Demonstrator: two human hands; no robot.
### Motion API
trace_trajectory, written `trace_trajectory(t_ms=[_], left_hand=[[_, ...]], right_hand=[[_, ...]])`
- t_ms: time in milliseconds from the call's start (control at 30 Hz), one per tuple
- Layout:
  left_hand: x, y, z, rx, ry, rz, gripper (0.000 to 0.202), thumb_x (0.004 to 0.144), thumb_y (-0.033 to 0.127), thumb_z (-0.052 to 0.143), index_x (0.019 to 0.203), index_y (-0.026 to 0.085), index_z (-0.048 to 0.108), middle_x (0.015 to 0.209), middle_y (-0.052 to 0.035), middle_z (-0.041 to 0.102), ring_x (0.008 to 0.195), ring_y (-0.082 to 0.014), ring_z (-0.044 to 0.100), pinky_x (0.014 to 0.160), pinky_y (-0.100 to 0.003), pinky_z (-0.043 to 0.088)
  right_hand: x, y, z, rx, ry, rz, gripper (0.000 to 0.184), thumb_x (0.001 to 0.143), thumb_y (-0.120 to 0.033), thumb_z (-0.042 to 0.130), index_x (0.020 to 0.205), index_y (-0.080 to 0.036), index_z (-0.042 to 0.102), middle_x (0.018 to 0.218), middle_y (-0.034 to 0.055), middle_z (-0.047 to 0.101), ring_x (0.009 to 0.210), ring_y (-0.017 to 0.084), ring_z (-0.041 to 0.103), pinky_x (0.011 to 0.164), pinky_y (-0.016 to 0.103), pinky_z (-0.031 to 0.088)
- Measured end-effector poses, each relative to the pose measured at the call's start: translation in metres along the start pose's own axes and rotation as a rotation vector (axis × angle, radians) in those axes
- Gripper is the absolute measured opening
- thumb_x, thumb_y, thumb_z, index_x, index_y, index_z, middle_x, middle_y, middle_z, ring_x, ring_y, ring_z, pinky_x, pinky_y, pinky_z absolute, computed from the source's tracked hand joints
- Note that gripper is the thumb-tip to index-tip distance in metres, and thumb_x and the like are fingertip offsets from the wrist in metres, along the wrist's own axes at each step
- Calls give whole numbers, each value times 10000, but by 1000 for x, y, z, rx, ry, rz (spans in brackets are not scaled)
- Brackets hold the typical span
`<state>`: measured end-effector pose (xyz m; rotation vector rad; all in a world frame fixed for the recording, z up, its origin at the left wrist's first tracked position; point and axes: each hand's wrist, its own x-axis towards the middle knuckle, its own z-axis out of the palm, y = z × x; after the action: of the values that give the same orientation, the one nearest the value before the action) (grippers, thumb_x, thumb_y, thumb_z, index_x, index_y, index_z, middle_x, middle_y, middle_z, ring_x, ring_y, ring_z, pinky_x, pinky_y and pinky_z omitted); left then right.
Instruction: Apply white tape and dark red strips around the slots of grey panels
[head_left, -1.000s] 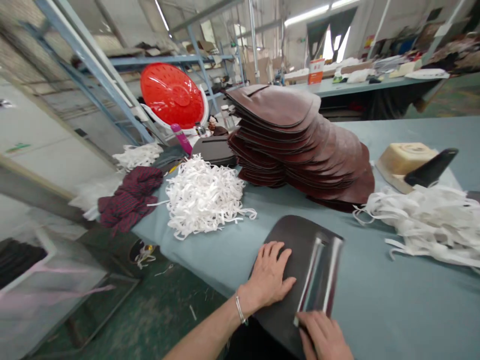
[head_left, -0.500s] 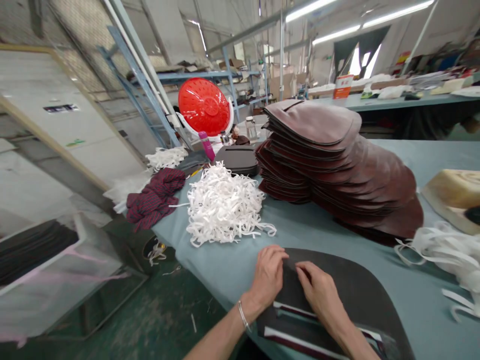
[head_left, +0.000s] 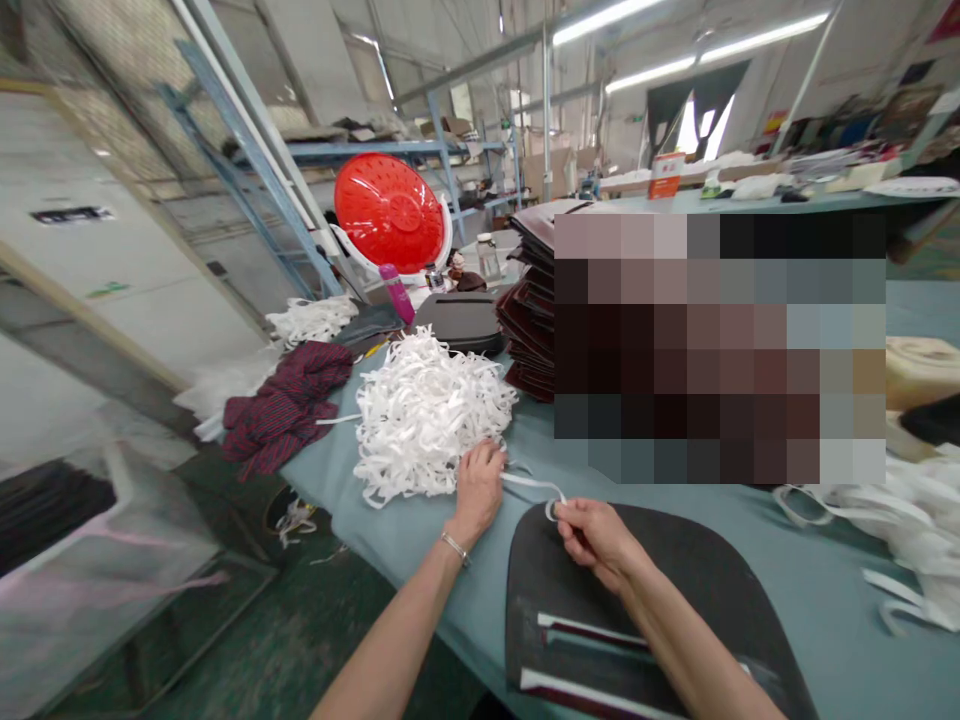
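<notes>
My right hand [head_left: 596,540] pinches one end of a narrow white strip [head_left: 534,482] above the top edge of a dark, round-cornered flat panel [head_left: 536,570]. The strip runs left to my left hand [head_left: 480,492], whose fingers are bent together at the near right edge of a tangled pile of white strips [head_left: 427,410]. My left fingertips are partly hidden against the pile, where the strip comes out beside them. Near its lower edge the panel has a long slot and white-edged dark bands [head_left: 592,690], partly covered by my right forearm.
Stacked dark brown pieces [head_left: 525,345] stand behind the panel, largely pixelated. More white strips [head_left: 915,540] lie at right. A striped cloth [head_left: 289,405], a purple bottle [head_left: 396,293] and a red basket [head_left: 390,212] are at left. The table edge [head_left: 397,570] drops to the floor.
Both hands have come off the panel's top edge. My left hand has moved left to the pile; my right hand has shifted slightly and now holds a white strip. The view has turned slightly.
</notes>
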<state>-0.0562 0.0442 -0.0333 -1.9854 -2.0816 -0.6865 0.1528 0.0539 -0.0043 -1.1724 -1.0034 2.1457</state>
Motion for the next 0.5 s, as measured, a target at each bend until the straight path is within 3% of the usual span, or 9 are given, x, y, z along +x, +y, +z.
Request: trace_trajectory(t_ms=[133,233,300,400,500], left_hand=[[4,-5,-7,-28,-19,-28,311,802,48,444,1032,190,598,1152,-98,590,1195,-230,476,989,-404,375],[-3,33,-20,-177,12,-9,403,791,36,432,1150,184,537,1218,-100,558,1234,-222,445,1031,-416,341],[-14,77,-32,-361,-21,74,334,846,114,439,1155,203,529,1231,-78,555,1264,-206,418,1066,-409,308],[-33,142,-50,-602,-265,275,312,915,273,427,1213,227,506,1257,-58,556,1269,-186,413,1081,-379,285],[-42,173,-58,-671,-511,329,306,949,350,344,1076,219,589,1031,-25,654,1034,-161,562,1015,-346,329]], right_hand=[[-63,7,-66,-254,57,-25,337,696,-428,658,583,-180,460,447,-47,457,361,40,316,369,195,141],[-96,8,-94,-601,211,-228,313,729,-441,624,605,-182,500,589,-20,526,525,80,442,476,209,306],[-109,8,-94,-764,238,-363,276,767,-425,583,638,-185,539,686,-6,559,639,108,488,572,223,364],[-117,9,-78,-850,144,-406,240,835,-377,485,731,-189,593,656,-26,541,624,106,466,589,226,362],[-124,10,-71,-822,102,-384,266,855,-361,440,759,-183,613,625,-39,523,599,98,450,582,219,355]])
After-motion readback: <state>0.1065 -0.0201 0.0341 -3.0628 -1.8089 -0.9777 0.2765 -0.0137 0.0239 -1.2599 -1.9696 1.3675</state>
